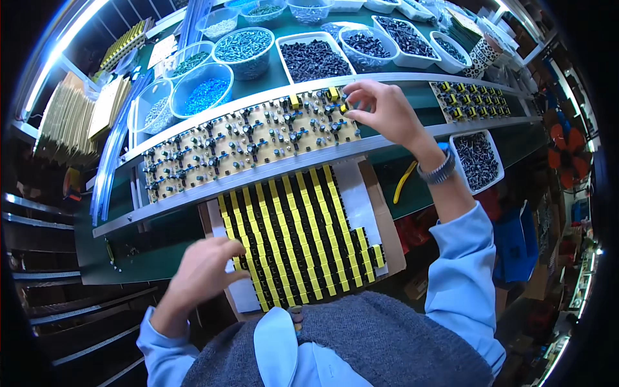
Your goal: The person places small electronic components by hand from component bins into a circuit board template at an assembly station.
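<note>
"Pinching what, the right hand (389,111)?"
"A small yellow-and-black block (344,108), at the tan rectangular circuit board's (350,135) right end."
"And the left hand (206,267)?"
"Thumb and fingers parted, beside straight yellow-and-black component rows (305,238)."

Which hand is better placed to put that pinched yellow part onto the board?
Probably the right hand: it holds the yellow part at the right end of the board. The left hand is farther off, by the rows of yellow blocks.
</note>
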{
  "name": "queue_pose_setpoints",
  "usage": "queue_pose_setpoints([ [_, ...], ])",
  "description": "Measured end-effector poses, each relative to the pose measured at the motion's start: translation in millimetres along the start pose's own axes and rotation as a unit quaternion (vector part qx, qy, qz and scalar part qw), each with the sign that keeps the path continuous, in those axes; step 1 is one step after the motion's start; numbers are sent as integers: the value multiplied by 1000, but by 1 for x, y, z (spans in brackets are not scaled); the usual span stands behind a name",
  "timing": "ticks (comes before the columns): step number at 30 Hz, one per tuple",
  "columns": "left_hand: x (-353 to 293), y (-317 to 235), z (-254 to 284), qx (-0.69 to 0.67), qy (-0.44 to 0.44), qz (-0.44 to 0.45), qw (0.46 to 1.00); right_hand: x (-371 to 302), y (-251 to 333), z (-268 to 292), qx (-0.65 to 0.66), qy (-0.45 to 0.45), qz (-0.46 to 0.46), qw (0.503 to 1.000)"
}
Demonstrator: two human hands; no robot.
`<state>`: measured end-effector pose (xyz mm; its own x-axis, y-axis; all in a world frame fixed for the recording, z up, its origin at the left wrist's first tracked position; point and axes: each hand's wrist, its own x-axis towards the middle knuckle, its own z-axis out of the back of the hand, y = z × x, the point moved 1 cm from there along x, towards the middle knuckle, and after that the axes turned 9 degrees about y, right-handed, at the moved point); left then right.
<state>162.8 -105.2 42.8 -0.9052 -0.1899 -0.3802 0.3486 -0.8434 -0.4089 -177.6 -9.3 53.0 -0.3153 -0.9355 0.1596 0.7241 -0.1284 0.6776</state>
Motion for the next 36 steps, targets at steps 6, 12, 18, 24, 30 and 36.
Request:
queue_pose_setpoints([
  [6, -19, 14, -48, -157, -88, 52, 982, 23, -9, -10, -125, 69, 13, 990],
  [12, -22, 21, -60, -224, -136, 65, 963, 28, -7, -19, -242, 51, 45, 968],
  [18, -23, 18, -66, -206, -156, 55, 964, 19, -8, -23, -279, 33, 53, 958],
  [24, -28, 18, -77, -117, -210, 2, 971, -32, 23, -11, -87, 113, -7, 990],
  [30, -23, 29, -51, -372, -166, 41, 912, -105, 10, -28, 2, 269, -70, 961],
  [36, 8, 26, -9, -571, -123, -59, 809, -133, 11, -50, 82, 269, -57, 958],
])
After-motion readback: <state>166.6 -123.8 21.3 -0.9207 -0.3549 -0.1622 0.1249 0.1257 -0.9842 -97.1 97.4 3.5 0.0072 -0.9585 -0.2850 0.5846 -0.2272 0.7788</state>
